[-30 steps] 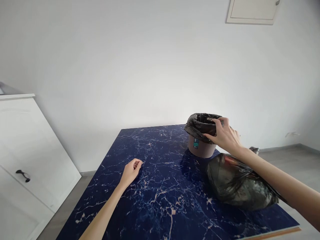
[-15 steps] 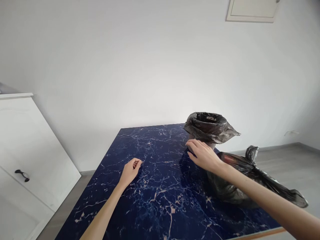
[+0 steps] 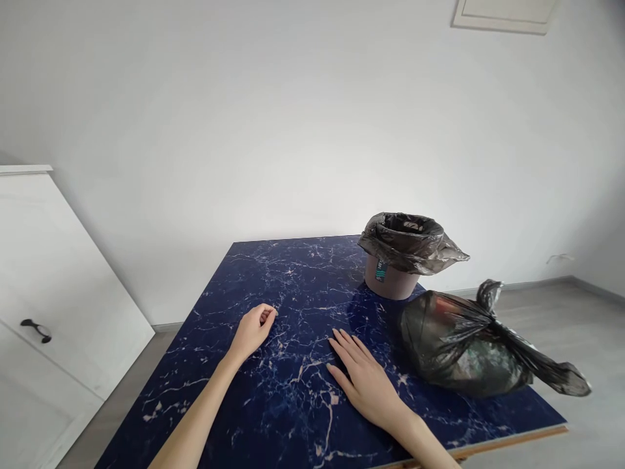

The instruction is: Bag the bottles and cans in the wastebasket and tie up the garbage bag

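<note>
My left hand (image 3: 254,331) rests on the dark blue marbled table (image 3: 293,280), fingers curled in and thumb against them; nothing shows in it. My right hand (image 3: 365,381) lies palm down on the tabletop with its fingers stretched out, holding nothing. To the right of it sits a knotted black garbage bag (image 3: 463,345), full, with coloured contents showing through the thin plastic. Behind the bag stands a greyish-brown trash bin (image 3: 396,283), its black liner (image 3: 415,251) folded over the rim. Neither hand touches the bin or the full bag.
A white cabinet (image 3: 63,273) with a dark handle (image 3: 36,330) stands at the left. The pale wall (image 3: 273,130) rises behind the table, with a white panel (image 3: 505,14) high on it. Grey floor (image 3: 532,319) shows at the right, beyond the table edge.
My right hand has moved from in front of the trash bin, back toward me and left, down flat onto the table. My left hand has stayed curled in nearly the same place.
</note>
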Tool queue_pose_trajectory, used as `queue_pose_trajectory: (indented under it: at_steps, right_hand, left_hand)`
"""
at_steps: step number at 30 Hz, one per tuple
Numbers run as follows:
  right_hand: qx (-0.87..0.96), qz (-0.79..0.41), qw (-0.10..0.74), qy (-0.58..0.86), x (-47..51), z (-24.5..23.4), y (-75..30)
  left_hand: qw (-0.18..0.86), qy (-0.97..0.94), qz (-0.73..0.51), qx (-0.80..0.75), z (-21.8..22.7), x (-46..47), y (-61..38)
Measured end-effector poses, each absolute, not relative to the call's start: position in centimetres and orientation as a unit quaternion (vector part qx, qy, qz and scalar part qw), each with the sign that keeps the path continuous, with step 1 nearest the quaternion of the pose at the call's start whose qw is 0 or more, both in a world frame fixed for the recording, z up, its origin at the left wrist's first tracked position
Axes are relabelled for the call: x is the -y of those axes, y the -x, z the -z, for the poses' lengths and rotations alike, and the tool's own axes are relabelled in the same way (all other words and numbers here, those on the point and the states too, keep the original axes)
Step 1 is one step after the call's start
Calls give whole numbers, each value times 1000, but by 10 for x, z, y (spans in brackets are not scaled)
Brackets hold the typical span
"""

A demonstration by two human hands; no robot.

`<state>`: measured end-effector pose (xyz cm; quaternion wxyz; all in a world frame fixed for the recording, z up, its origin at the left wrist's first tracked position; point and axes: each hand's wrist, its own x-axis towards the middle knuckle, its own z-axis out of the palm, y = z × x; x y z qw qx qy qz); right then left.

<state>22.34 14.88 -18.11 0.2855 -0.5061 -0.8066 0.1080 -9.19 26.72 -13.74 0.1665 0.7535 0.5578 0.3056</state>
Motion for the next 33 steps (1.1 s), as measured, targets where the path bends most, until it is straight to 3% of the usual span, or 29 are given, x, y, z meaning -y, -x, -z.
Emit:
queue_pose_trajectory:
  at_steps: [33]
  right_hand:
    - [782,-107,270,552,-129,178,-221]
  left_hand:
    - [102,-802,-239,-538,134,-250,80]
